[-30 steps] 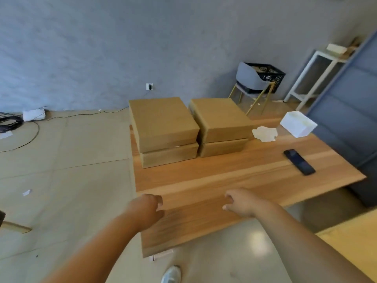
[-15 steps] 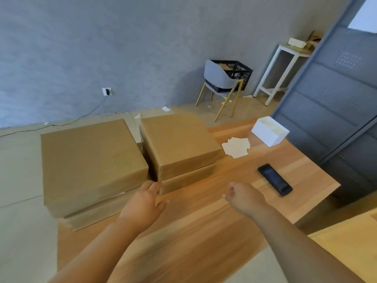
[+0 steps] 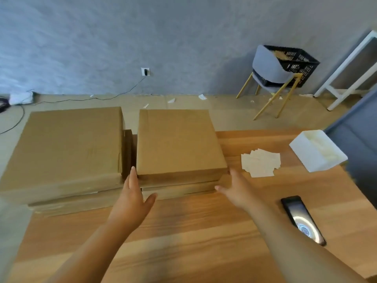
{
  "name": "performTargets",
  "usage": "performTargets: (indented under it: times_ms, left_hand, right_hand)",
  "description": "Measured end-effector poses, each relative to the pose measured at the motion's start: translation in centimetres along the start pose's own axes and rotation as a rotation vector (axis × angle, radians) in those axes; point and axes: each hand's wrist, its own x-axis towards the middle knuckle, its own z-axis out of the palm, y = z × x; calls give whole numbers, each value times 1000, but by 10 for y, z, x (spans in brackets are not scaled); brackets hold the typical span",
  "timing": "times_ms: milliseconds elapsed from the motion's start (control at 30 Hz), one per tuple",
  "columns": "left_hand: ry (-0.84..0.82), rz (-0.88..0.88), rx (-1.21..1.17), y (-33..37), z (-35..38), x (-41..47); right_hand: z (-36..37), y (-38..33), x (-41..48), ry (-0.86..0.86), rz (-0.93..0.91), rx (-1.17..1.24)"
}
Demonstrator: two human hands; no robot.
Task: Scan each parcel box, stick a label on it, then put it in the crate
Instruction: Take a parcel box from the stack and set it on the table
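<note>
So there are two stacks of flat cardboard parcels along the far-left part of the wooden table (image 3: 204,237), and the one being gone for is the top box (image 3: 179,144) of the right-hand stack, roughly mid-table along the far edge. Left hand (image 3: 132,201) is spread flat with fingertips up against that box's near-left corner, in the gap beside the left stack (image 3: 65,148). Right hand (image 3: 238,190) is spread too, fingers at the near-right corner. Neither is gripping anything yet, can't tell if they're really touching.

Handling-wise, my guess: it's a wide, shallow, stiff carton, so probably light-ish but awkward for one hand. Plain cardboard isn't slippery, but there are no handles, so palms on the two side walls near the front corners, squeezing inward, looks like the way to go. Sliding it toward the near edge first would free it from the lower box (image 3: 179,190) without dragging that along.

The phone (image 3: 302,219) sits near the right edge, presumably the scanner, with loose labels (image 3: 261,162) and a white tray (image 3: 316,154) toward the far-right corner. The black crate (image 3: 295,64) is well apart, on a chair by the wall.
</note>
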Motion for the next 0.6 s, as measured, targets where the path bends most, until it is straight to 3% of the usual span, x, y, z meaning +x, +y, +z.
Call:
performTargets:
  times_ms: [167, 300, 600]
  left_hand:
    - [119, -106, -123, 21, 14, -2]
    - [183, -57, -223, 37, 14, -7]
    - [406, 258, -276, 106, -24, -24]
  right_hand:
    - [-9, 14, 20, -83, -179, 23]
    - [-27, 18, 26, -67, -242, 169]
    - [-107, -15, -3, 269, -519, 490]
